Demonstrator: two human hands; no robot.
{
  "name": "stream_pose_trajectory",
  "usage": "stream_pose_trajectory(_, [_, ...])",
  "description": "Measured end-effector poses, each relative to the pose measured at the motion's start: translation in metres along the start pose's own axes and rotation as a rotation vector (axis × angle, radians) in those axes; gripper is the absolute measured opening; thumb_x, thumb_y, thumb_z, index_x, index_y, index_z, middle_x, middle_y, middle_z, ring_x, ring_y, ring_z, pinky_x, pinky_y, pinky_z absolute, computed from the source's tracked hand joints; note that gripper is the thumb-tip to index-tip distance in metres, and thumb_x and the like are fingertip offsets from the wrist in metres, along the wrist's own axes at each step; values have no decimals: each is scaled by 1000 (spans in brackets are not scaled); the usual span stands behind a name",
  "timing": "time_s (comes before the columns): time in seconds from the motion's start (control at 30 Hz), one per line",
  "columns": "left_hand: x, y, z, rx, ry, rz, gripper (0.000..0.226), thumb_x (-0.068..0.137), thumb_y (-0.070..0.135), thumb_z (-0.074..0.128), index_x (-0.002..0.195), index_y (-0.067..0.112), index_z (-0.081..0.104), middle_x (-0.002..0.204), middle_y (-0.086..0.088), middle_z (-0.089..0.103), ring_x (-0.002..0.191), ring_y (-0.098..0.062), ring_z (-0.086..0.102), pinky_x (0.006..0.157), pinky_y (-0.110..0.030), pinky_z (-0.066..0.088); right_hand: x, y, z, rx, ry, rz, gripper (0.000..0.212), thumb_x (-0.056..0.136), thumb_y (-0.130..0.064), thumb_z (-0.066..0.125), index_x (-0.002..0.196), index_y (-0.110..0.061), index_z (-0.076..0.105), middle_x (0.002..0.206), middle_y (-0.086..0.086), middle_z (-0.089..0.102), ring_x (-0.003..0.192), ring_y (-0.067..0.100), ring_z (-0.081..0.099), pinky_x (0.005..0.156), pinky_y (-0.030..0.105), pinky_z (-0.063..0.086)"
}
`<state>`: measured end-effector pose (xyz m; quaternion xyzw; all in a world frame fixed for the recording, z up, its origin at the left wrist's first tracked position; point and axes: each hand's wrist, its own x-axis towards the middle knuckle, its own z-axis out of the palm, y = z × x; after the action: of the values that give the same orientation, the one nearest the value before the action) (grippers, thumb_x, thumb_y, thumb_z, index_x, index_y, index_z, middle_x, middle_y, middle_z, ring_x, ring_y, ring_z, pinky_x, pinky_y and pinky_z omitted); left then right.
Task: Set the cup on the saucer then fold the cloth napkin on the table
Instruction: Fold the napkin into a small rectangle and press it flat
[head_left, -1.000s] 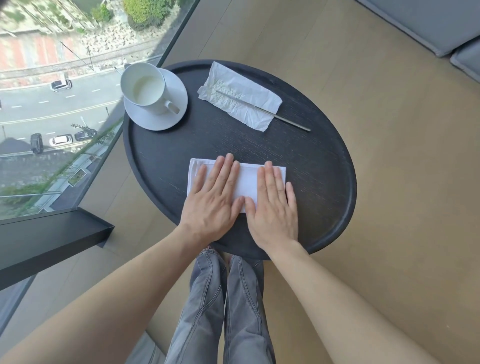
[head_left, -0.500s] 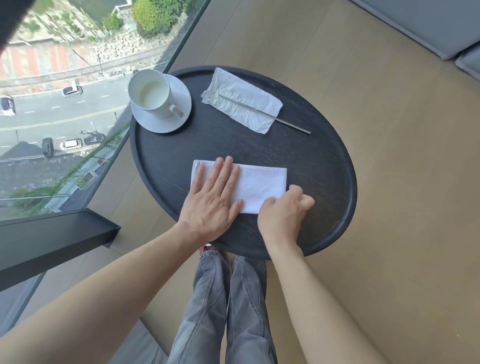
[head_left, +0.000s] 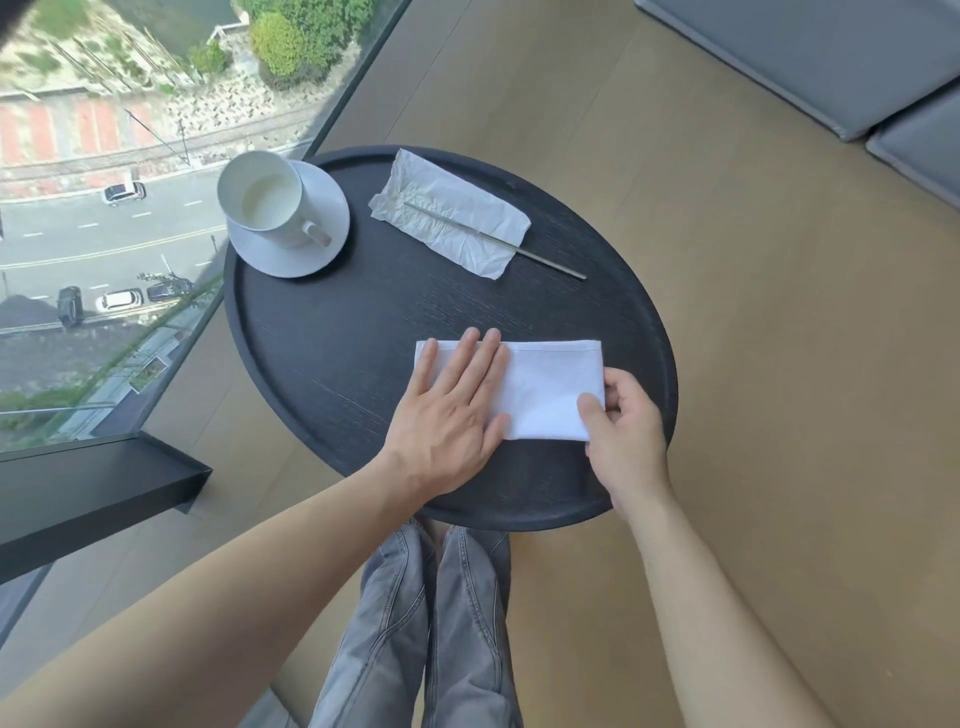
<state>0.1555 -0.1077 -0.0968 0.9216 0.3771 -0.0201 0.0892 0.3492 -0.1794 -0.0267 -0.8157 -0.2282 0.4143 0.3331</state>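
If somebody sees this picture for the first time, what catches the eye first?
Two bare hands on a folded white napkin near the front of the round black table: left hand flat, right hand pinching its right edge. At back left, a white cup sits on its saucer.

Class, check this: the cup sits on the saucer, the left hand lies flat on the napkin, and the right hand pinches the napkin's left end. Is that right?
Not quite. The head view shows the right hand pinching the right end of the napkin, not the left. The rest holds: the cup sits on the saucer, and the left hand lies flat on the napkin.
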Motion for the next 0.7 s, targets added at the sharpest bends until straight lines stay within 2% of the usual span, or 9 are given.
stream_pose_trajectory(0.1, [11,16,0,-11,-17,-6,74,106,51,33,165,7,24,174,-8,18,161,-28,14,129,-57,3,-1,-4,-13,-34,18,-60,26,94,-14,56,104,-36,63,94,-15,71,86,10,67,73,30,53])
stream_pose_trajectory(0.2, [16,21,-1,-19,-32,-10,74,106,51,34,165,6,24,174,-8,18,161,-28,14,129,-58,4,-5,-13,-14,-37,21,-91,31,92,-11,54,111,-34,63,97,-10,71,90,15,67,79,38,57])
stream_pose_trajectory(0.3, [14,16,-6,-16,-34,6,74,106,51,36,164,7,24,174,-8,20,161,-28,14,129,-57,8,-15,-24,-3,-63,-5,-159,35,89,-12,53,111,-38,61,99,-2,68,87,19,65,78,41,56])
stream_pose_trajectory(0.37, [9,5,-11,-23,-3,-8,73,106,50,36,164,7,26,173,-8,22,161,-28,16,129,-55,12,-23,-29,9,-98,-8,-219,35,88,-14,53,119,-28,62,98,-1,63,83,16,61,74,35,53])
stream_pose_trajectory(0.43, [-1,-10,-15,-27,22,-40,71,106,48,35,164,8,25,174,-8,21,161,-26,14,130,-52,12,-33,-34,24,-146,20,-300,40,88,-13,55,128,-20,61,95,-6,55,78,9,55,73,23,47])
stream_pose_trajectory(0.5, [-15,-25,-19,-27,34,-75,71,105,45,38,164,7,26,174,-8,21,162,-25,13,130,-50,12,-41,-39,41,-171,19,-349,49,90,-10,57,138,-15,56,99,-6,52,79,6,53,76,20,45])
stream_pose_trajectory(0.63, [-32,-41,-23,-16,21,-138,67,106,42,42,161,6,35,170,-12,30,159,-29,24,128,-52,19,-50,-45,75,-235,-8,-348,56,90,-15,57,145,-9,48,117,10,59,97,31,62,85,42,51])
stream_pose_trajectory(0.7, [-33,-42,-25,-32,-7,-160,65,107,43,35,161,8,36,169,-12,32,158,-30,27,128,-52,21,-49,-46,90,-283,-15,-328,56,91,-13,59,145,-7,47,128,13,59,109,35,61,91,45,50])
